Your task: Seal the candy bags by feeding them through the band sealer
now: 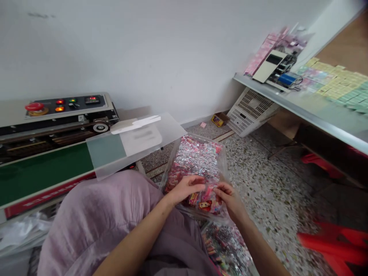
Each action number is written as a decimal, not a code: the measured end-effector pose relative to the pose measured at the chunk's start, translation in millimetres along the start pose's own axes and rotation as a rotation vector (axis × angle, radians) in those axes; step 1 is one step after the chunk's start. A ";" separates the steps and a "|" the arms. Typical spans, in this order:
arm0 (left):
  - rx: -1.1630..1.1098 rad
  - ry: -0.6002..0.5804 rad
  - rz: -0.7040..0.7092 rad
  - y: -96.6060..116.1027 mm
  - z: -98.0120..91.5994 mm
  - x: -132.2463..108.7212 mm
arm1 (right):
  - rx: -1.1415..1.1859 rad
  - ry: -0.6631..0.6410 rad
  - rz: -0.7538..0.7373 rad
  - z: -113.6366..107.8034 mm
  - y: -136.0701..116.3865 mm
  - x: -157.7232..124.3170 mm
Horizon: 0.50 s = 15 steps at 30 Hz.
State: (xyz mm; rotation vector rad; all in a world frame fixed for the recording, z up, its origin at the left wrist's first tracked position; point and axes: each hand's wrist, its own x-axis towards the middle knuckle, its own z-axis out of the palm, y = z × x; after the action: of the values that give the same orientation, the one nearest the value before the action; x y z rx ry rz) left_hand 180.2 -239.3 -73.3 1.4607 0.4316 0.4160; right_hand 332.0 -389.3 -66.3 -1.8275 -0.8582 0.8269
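Note:
Between my two hands is a small clear plastic packet point(204, 199) with pink and yellow printed contents. My left hand point(188, 188) is closed on its upper left edge, thumb against the fingers. The fingertips of my right hand point(228, 195) pinch its upper right corner. Both hands are over a large clear bag point(198, 153) filled with many shiny pink and silver packets. Below it, near my knees, lies another bag point(227, 245) with colourful, glittery contents, partly hidden by my right forearm.
At left stands a sealing machine point(97, 111) with lit buttons, a green belt point(51, 165) and a translucent sheet point(138, 142). On the right, a table point(310, 111) holds a small machine point(273, 69) and rows of packs. A white crate point(250, 111) and red stool point(336, 241) are on the floor.

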 end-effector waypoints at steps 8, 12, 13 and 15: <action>0.029 0.262 0.071 27.7 -16.5 3.9 | 0.269 -0.078 -0.022 40.2 -64.1 35.4; 0.016 0.260 0.046 45.7 -46.1 -0.9 | 0.186 -0.024 -0.186 59.5 -97.4 65.4; 0.021 0.245 0.039 49.2 -54.1 -2.0 | 0.167 -0.027 -0.215 65.2 -106.4 72.7; 0.048 0.239 0.037 54.5 -71.1 -3.3 | 0.127 -0.070 -0.274 79.4 -124.6 87.0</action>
State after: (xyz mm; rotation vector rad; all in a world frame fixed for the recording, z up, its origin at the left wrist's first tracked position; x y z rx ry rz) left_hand 140.0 -176.8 -23.2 1.4731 0.6095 0.6171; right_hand 287.0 -240.1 5.4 -1.5371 -1.0492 0.7547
